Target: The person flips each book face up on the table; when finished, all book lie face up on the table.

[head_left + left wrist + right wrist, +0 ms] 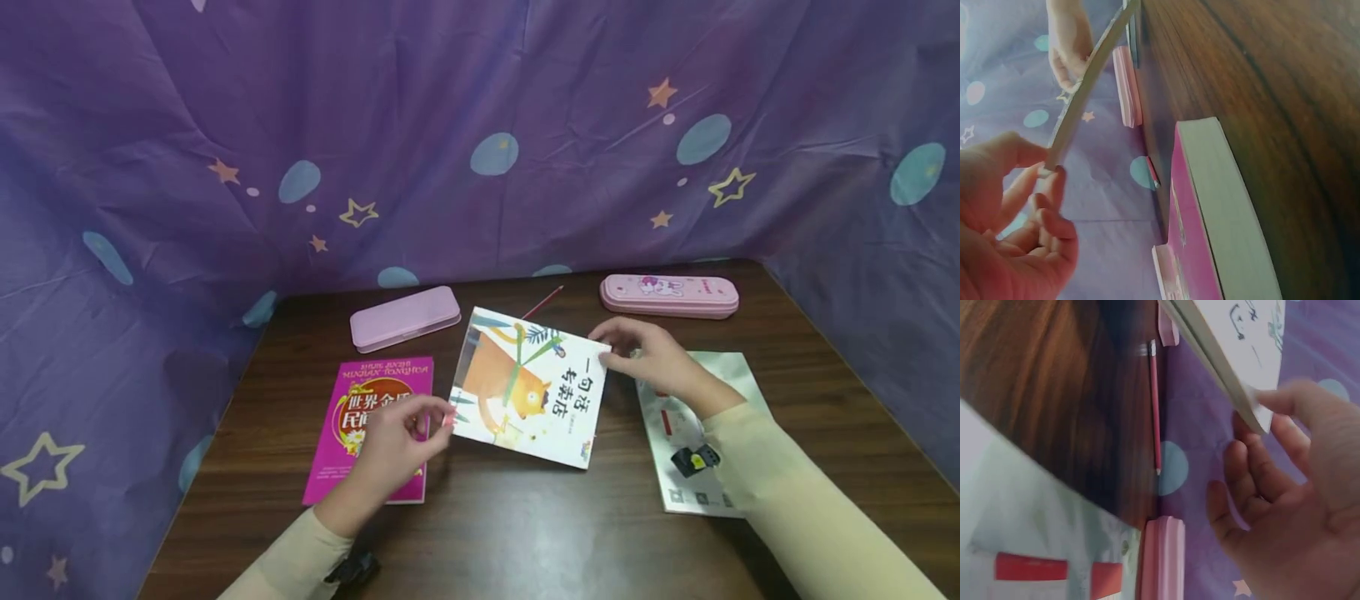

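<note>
A white picture book with an orange bear on its cover is held up above the table, tilted. My left hand pinches its lower left edge between thumb and fingers. At the upper right corner, my right hand pinches the same book, thumb on the cover and fingers behind, as the right wrist view shows. Below my left hand lies a thick magenta book, partly covered by that hand in the head view. A pale green book lies under my right forearm, partly hidden.
At the back left sits a plain pink pencil case. Another pink case with a rabbit picture stands at the back right. A red pencil lies between them, partly behind the held book. A purple curtain hangs behind the wooden table.
</note>
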`<state>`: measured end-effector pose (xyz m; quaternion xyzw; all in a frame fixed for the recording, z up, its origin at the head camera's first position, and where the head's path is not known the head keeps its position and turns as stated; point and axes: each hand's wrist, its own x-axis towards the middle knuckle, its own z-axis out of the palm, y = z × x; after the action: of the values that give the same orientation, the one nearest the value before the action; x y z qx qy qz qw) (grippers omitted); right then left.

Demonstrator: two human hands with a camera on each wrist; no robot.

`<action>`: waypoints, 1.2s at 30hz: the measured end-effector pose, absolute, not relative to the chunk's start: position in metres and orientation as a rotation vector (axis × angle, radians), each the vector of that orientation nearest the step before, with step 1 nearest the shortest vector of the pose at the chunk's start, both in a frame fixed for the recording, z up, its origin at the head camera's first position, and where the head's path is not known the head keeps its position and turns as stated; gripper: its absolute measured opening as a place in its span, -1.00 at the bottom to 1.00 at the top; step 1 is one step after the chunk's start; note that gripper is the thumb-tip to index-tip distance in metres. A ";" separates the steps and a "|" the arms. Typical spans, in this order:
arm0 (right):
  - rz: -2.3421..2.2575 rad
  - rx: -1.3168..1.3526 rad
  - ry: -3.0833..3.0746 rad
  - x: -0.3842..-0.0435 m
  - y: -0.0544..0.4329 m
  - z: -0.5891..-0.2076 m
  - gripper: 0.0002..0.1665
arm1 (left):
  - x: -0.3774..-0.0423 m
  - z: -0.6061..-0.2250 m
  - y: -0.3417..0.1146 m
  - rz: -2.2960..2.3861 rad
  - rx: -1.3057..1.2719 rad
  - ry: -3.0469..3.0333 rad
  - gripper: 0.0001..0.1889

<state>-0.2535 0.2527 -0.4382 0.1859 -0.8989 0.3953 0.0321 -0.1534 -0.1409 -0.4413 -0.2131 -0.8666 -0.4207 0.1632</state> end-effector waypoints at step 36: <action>0.810 0.772 -3.043 -0.263 0.231 -0.465 -0.63 | -0.152 -0.450 -0.121 -1.083 -0.668 -3.119 -0.81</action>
<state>-0.2633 0.2311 -0.4654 0.2380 -0.9373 0.2496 -0.0502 -0.1516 -0.1207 -0.4498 -0.1971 -0.9200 -0.3193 -0.1132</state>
